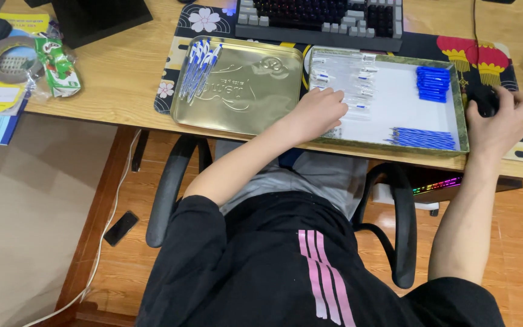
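Head view — left hand [317, 112] curled on tray [462, 121].

1. Desk [128, 72]: light wood top, running across the upper part of the view; front edge faces the viewer.
2. Desk mat [204, 21]: dark, with flower print at the left end and red lantern print at the right.
3. Keyboard [319, 21]: dark keys, grey at the ends, at the desk's far side on the mat.
4. Chair [171, 188]: black armrests on both sides, below the desk edge.
5. Floor [134, 254]: reddish-brown wood boards, glossy, reflecting light.
6. Rug [25, 218]: plain beige, left of the boards.
7. Phone [121, 227]: black, lying on the floor beside a white cable [101, 254].
8. Tape roll [8, 59]: on papers at the desk's left end.
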